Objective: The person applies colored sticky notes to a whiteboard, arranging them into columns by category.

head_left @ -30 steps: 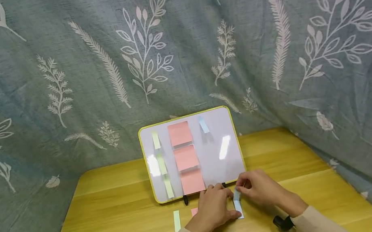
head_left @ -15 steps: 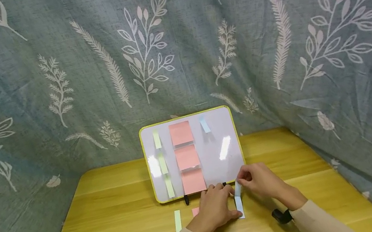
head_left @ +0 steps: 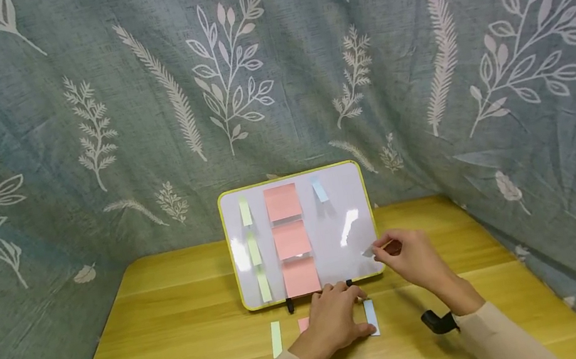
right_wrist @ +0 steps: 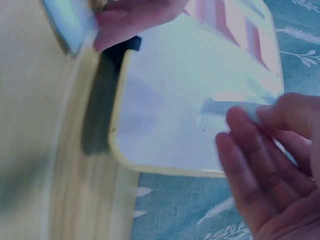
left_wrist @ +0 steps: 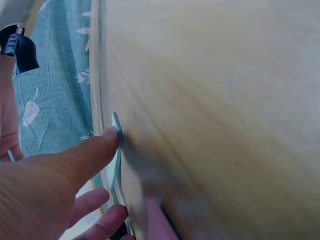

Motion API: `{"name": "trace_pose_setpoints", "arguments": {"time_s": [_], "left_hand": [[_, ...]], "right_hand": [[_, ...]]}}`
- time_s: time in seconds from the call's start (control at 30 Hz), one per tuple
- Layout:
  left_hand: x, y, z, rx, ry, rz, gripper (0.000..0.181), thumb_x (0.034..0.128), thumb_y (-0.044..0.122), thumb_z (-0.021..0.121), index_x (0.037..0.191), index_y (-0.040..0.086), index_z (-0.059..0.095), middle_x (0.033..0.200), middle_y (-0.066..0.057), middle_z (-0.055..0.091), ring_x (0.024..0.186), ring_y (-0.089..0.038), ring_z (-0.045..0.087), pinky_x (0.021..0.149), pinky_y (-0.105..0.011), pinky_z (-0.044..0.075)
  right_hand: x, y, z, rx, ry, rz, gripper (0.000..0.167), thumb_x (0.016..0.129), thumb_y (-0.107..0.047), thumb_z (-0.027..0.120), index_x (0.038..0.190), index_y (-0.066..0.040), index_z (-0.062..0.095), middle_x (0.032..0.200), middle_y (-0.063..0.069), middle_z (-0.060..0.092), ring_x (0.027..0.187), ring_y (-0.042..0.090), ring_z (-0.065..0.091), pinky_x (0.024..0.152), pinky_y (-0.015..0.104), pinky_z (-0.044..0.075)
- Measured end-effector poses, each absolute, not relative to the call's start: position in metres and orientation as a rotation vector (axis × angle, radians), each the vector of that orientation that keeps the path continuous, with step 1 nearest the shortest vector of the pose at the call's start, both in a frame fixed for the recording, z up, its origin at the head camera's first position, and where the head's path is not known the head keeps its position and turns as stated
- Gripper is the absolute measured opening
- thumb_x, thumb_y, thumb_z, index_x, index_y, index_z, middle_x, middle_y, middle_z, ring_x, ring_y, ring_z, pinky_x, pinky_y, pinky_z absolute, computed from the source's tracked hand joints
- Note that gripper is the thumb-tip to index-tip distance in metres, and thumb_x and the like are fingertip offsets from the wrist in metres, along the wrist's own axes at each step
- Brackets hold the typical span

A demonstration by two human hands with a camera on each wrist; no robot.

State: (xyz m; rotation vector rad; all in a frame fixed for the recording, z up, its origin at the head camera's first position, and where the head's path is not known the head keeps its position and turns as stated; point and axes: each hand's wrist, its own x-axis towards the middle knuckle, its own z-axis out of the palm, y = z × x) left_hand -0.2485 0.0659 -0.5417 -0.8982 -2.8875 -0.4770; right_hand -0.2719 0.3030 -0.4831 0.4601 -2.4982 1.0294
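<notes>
My right hand (head_left: 413, 260) pinches a narrow blue sticky note (right_wrist: 225, 106) between thumb and fingertips, in front of the lower right part of a whiteboard (head_left: 333, 229). On the table lies a pad of narrow blue sticky notes (head_left: 371, 313). The thumb of my left hand (head_left: 334, 321) presses on that pad's near end, and its fingers spread toward the far end. One blue note (head_left: 319, 189) hangs on the board's upper right. Pink square notes (head_left: 291, 240) and narrow green notes (head_left: 254, 248) form two columns on the board.
A green pad (head_left: 276, 338) lies left of my left hand. A pink pad (head_left: 303, 324) is mostly hidden behind that hand. The board leans on black stand feet (head_left: 289, 306) on the wooden table (head_left: 177, 338). A patterned curtain (head_left: 271, 80) surrounds the table.
My right hand has peeled the blue note off the pad and moved up and right with it to the board. The left hand stays on the pad.
</notes>
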Motion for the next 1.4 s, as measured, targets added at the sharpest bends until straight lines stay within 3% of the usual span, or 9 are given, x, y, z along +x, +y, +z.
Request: {"name": "trace_pose_setpoints", "arguments": {"time_s": [0.2, 0.37, 0.6, 0.8, 1.1, 1.27, 1.4], "left_hand": [[-0.249, 0.067, -0.538, -0.901, -2.888, -0.47, 0.058, 0.0817, 0.062, 0.104, 0.129, 0.033, 0.087, 0.119, 0.009, 0.078, 0.103, -0.017, 0.067, 0.085, -0.037, 0.051], [-0.249, 0.068, -0.538, -0.914, -2.893, -0.443, 0.054, 0.0831, 0.063, 0.103, 0.127, 0.034, 0.087, 0.119, 0.008, 0.077, 0.101, -0.017, 0.065, 0.083, -0.035, 0.049], [-0.248, 0.07, -0.538, -0.925, -2.903, -0.455, 0.052, 0.0859, 0.064, 0.101, 0.126, 0.033, 0.088, 0.121, 0.007, 0.078, 0.105, -0.019, 0.068, 0.089, -0.041, 0.055], [-0.251, 0.067, -0.536, -0.94, -2.922, -0.53, 0.049, 0.0931, 0.066, 0.093, 0.128, 0.032, 0.088, 0.12, 0.008, 0.078, 0.104, -0.018, 0.067, 0.093, -0.046, 0.056], [-0.258, 0.06, -0.53, -0.984, -2.843, -0.634, 0.04, 0.1003, 0.056, 0.09, 0.127, 0.026, 0.09, 0.117, 0.006, 0.085, 0.098, -0.015, 0.075, 0.079, -0.033, 0.058], [-0.259, 0.053, -0.52, -0.978, -2.842, -0.746, 0.037, 0.1042, 0.051, 0.089, 0.128, 0.022, 0.089, 0.123, 0.005, 0.085, 0.107, -0.015, 0.08, 0.082, -0.032, 0.066], [-0.256, 0.049, -0.51, -0.964, -2.852, -0.819, 0.037, 0.1053, 0.052, 0.087, 0.129, 0.024, 0.088, 0.125, 0.008, 0.085, 0.107, -0.012, 0.08, 0.083, -0.029, 0.065]], "right_hand": [[-0.277, 0.293, -0.475, 0.577, -2.261, 1.095, 0.011, 0.1, 0.004, 0.088, 0.105, -0.005, 0.088, 0.104, 0.011, 0.091, 0.088, 0.023, 0.09, 0.08, 0.01, 0.064], [-0.28, 0.287, -0.47, 0.607, -2.148, 1.129, 0.016, 0.097, 0.008, 0.09, 0.106, -0.005, 0.089, 0.109, 0.012, 0.091, 0.095, 0.031, 0.09, 0.086, 0.012, 0.064], [-0.284, 0.285, -0.467, 0.632, -2.09, 1.13, 0.018, 0.097, 0.006, 0.091, 0.108, -0.007, 0.089, 0.113, 0.011, 0.091, 0.098, 0.032, 0.09, 0.089, 0.021, 0.068], [-0.287, 0.283, -0.465, 0.639, -2.08, 1.158, 0.017, 0.097, 0.007, 0.09, 0.108, -0.007, 0.089, 0.115, 0.012, 0.091, 0.099, 0.033, 0.09, 0.092, 0.015, 0.065], [-0.294, 0.279, -0.466, 0.667, -2.059, 1.175, 0.018, 0.098, 0.006, 0.09, 0.108, -0.008, 0.089, 0.115, 0.013, 0.091, 0.1, 0.034, 0.09, 0.093, 0.014, 0.065], [-0.3, 0.276, -0.466, 0.682, -2.067, 1.186, 0.017, 0.099, 0.005, 0.089, 0.111, -0.008, 0.089, 0.116, 0.013, 0.091, 0.101, 0.033, 0.09, 0.094, 0.015, 0.065], [-0.304, 0.274, -0.467, 0.694, -2.069, 1.182, 0.018, 0.099, 0.006, 0.089, 0.113, -0.005, 0.088, 0.115, 0.012, 0.091, 0.1, 0.032, 0.09, 0.094, 0.015, 0.065]]}}
